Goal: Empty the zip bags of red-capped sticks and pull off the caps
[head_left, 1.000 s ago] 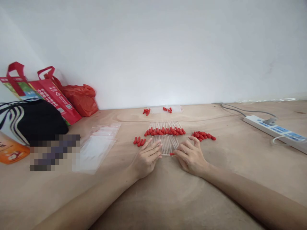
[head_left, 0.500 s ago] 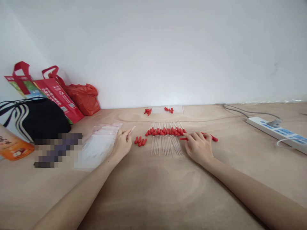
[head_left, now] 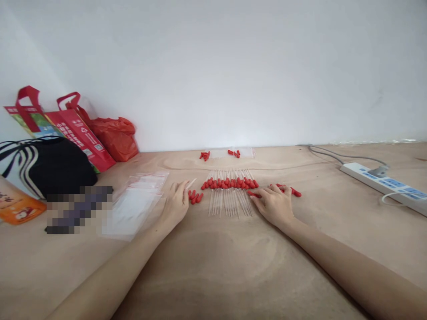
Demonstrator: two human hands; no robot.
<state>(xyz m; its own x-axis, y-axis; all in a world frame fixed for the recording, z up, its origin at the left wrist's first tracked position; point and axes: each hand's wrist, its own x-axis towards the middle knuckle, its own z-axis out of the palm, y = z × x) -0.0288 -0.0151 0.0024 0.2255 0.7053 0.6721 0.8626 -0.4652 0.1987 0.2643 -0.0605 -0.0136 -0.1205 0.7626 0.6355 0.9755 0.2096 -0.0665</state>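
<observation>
Red caps: row point(head_left: 230, 182) fitted on the clear tubes point(head_left: 230, 202), mid counter point(head_left: 216, 266)
Left hand point(head_left: 175, 205): pinches one thin clear tube point(head_left: 191, 183) at the fingertips, just left of a small loose pile of caps point(head_left: 195, 197)
Right hand point(head_left: 275, 205): fingers spread flat on the counter, tips touching one red cap point(head_left: 253, 194) at the tube row's right edge; more caps point(head_left: 293, 191) just behind it
Left side: clear bags point(head_left: 133, 204), black bag point(head_left: 50, 166)
Right side: power strip point(head_left: 383, 183)
</observation>
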